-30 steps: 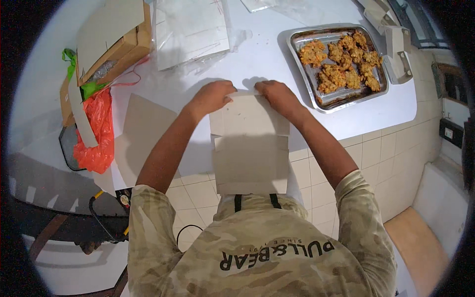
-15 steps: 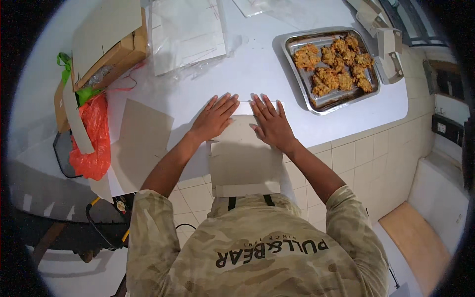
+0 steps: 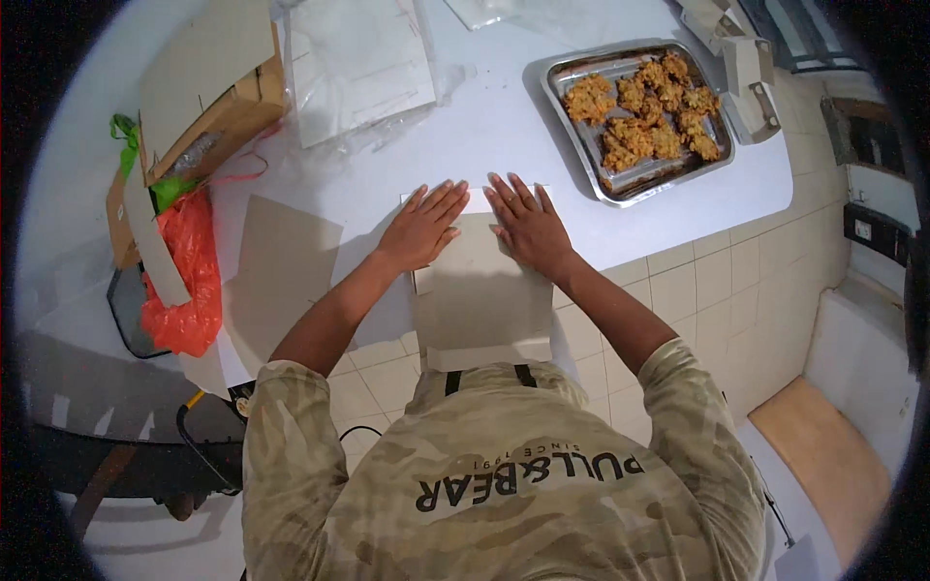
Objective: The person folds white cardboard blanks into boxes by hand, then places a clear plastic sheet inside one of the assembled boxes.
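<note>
A grey-brown cardboard sheet with creased flaps (image 3: 482,300) lies in front of me, partly on the table and partly over its near edge, reaching my shirt. My left hand (image 3: 423,225) presses flat on its far left part, fingers stretched out. On the far right part lies my right hand (image 3: 528,221), also flat with fingers spread. Both sets of fingertips rest along the pale far flap, a small gap between the hands. Neither hand grips anything. The undersides of the palms are hidden.
A metal tray (image 3: 635,198) of fried fritters (image 3: 630,140) stands right of my hands. Clear plastic with flat white sheets (image 3: 363,73) lies at the back. Left are a cardboard box (image 3: 218,121), a red plastic bag (image 3: 194,281) and another cardboard sheet (image 3: 281,266). Folded cardboard pieces (image 3: 751,97) sit far right.
Both hands stay flat on the cardboard. The fold at its far edge shows slightly further up, and the whole view has shifted a little, with the tray appearing higher and more to the left.
</note>
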`<state>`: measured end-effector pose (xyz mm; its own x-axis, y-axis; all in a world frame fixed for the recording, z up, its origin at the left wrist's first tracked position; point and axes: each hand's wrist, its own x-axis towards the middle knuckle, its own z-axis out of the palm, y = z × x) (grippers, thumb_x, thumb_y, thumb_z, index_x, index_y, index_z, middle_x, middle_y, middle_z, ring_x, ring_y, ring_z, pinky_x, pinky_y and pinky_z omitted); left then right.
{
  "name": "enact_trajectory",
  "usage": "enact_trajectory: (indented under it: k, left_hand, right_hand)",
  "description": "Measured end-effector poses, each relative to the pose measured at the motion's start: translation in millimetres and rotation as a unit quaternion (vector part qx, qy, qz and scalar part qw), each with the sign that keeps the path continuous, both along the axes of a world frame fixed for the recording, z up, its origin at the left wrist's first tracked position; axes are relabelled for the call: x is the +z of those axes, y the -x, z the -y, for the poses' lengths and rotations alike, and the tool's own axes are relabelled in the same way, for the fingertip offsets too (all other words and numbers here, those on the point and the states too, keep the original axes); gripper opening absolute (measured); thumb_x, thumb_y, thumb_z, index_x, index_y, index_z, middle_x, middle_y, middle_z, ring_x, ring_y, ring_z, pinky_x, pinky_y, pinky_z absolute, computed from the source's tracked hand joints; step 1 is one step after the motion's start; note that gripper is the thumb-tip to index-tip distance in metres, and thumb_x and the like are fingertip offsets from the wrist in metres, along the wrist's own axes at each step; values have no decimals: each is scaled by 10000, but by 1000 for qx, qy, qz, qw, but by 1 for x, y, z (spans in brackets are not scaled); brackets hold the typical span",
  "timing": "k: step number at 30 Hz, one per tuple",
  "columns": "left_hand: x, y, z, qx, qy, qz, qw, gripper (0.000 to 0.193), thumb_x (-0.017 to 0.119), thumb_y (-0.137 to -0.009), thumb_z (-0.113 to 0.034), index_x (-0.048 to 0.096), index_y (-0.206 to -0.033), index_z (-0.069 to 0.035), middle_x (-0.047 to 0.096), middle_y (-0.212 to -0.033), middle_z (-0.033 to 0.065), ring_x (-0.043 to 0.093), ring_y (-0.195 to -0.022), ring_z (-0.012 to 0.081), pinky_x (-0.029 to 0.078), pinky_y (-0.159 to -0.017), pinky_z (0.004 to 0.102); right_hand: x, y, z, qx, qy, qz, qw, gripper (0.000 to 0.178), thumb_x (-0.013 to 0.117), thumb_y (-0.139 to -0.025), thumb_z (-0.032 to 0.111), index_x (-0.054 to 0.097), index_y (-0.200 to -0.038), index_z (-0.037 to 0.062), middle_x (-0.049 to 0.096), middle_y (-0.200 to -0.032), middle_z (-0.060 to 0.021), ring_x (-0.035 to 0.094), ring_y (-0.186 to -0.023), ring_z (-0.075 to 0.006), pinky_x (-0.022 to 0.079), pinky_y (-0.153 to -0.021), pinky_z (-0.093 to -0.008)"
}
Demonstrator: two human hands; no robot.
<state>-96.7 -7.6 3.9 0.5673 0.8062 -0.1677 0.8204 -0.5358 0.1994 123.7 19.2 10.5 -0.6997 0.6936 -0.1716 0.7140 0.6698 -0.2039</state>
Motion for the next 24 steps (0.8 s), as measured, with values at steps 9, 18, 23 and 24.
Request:
enact_trajectory:
  k: [9,18,23,24]
  left_hand:
    - [-2,11,2,5,8,42,999,494,464,-841,-229,298,-1293,-115,225,-1378,30,236,-1257,203,240,-1006,408]
    - [-8,38,-35,177,16,227,958,189,506,-791,-133,602,-939,-64,595,-975,76,551,-895,270,463,-738,349]
    - [-2,62,-83,332,19,228,915,209,566,-752,-154,600,-932,-53,595,-935,104,542,-896,290,450,-751,360]
    - [-7,74,-85,365,-31,190,911,267,578,-748,-172,573,-985,-49,572,-982,129,523,-936,297,432,-786,368]
  right_hand:
    - [-5,-38,5,-32,-15,-38,999,521,415,-861,294,242,-1302,75,159,-1390,-92,168,-1275,-262,243,-991,-460]
    - [5,-22,-38,-157,148,24,976,350,462,-823,267,471,-1132,103,482,-1110,-151,485,-1007,-298,415,-835,-420]
    - [11,5,-47,-314,-90,-244,913,307,561,-749,189,526,-1023,54,527,-975,-144,519,-902,-303,447,-753,-396]
    - [19,15,-39,-266,-74,-252,927,354,609,-712,184,525,-1030,55,522,-1011,-144,495,-951,-302,433,-782,-394]
